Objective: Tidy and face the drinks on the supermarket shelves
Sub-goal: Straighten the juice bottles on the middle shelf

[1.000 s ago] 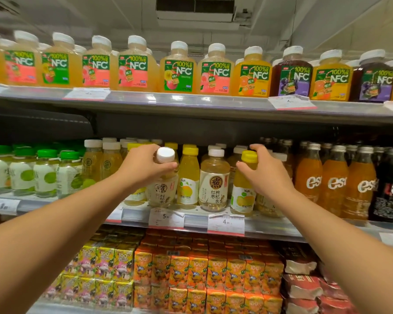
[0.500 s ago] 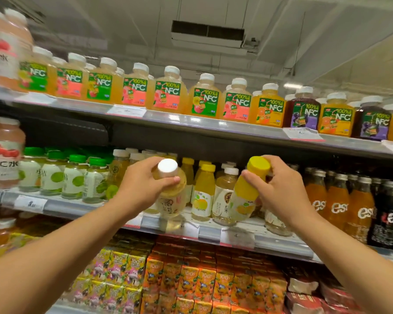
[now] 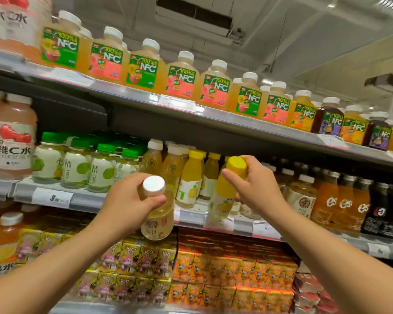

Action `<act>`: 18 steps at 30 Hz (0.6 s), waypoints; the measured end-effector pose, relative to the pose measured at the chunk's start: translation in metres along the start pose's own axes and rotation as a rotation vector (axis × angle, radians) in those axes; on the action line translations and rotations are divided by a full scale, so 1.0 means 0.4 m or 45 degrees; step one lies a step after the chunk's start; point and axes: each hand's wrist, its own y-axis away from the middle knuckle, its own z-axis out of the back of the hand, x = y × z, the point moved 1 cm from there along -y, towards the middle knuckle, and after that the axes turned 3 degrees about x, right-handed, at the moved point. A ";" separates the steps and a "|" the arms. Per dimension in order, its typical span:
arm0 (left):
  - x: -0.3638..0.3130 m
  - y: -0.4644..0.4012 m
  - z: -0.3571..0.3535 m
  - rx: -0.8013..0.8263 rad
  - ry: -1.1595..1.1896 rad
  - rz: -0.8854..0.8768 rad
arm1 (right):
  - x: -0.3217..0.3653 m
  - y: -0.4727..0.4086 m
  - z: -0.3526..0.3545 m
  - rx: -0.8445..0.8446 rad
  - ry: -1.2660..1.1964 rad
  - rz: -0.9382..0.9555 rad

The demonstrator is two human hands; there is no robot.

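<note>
My left hand (image 3: 127,200) grips a white-capped bottle of pale yellow drink (image 3: 158,219) by its neck, held off the middle shelf (image 3: 191,217) and tilted toward me. My right hand (image 3: 255,189) grips a yellow-capped lemon drink bottle (image 3: 222,200) near its cap, also lifted and tilted, in front of the shelf edge. Behind them stand more yellow-capped bottles (image 3: 191,177) and white-capped bottles (image 3: 153,157) in rows.
Green-capped bottles (image 3: 100,168) fill the middle shelf's left part, orange and dark glass bottles (image 3: 347,200) its right. NFC juice bottles (image 3: 182,75) line the top shelf. Juice cartons (image 3: 191,268) are stacked below. Large pink bottles (image 3: 11,132) stand far left.
Both hands have lifted their bottles off the middle shelf and drawn them toward me, tilting them. The view has swung left and upward.
</note>
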 end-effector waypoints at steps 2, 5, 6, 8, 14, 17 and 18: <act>0.007 -0.004 0.009 0.025 0.026 0.021 | 0.006 -0.031 -0.005 -0.044 0.034 -0.017; 0.014 -0.009 0.006 0.063 0.042 0.011 | 0.003 -0.075 -0.016 -0.094 0.050 -0.048; 0.016 -0.008 0.003 0.074 0.044 0.006 | 0.000 -0.086 -0.022 -0.096 0.050 -0.055; 0.020 -0.008 -0.005 0.093 0.040 -0.002 | -0.011 -0.105 -0.036 -0.102 0.049 -0.071; 0.038 -0.014 -0.018 0.108 0.048 0.046 | -0.056 -0.148 -0.081 -0.060 0.057 -0.164; 0.046 -0.012 -0.024 0.108 0.039 0.073 | -0.079 -0.160 -0.100 -0.023 0.040 -0.227; 0.048 -0.011 -0.027 0.112 0.035 0.081 | -0.086 -0.164 -0.105 -0.013 0.033 -0.249</act>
